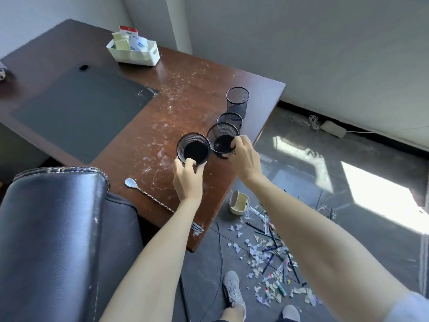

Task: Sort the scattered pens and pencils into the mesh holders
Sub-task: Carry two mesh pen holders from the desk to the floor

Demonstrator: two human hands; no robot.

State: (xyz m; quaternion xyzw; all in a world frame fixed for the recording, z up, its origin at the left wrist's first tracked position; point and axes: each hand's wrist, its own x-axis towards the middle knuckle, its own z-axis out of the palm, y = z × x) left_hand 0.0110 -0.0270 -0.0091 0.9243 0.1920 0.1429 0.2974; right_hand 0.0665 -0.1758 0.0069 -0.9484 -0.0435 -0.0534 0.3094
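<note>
Several black mesh holders stand in a row near the right edge of the brown desk (190, 94). My left hand (186, 180) grips the nearest holder (193, 148) at its near rim. My right hand (245, 155) grips the second holder (221, 140) on its right side. A third holder (230, 119) and a fourth holder (238, 98) stand behind them, untouched. All look empty. Scattered pens and pencils (274, 252) lie on the dark floor to the right of the desk, mixed with torn paper scraps.
A white spoon (131, 183) with a long handle lies near the desk's front edge. A white organiser tray (133, 52) sits at the back, a dark mat (79, 112) on the left. A black chair (53, 240) is at lower left. A cream cup (239, 203) lies on the floor.
</note>
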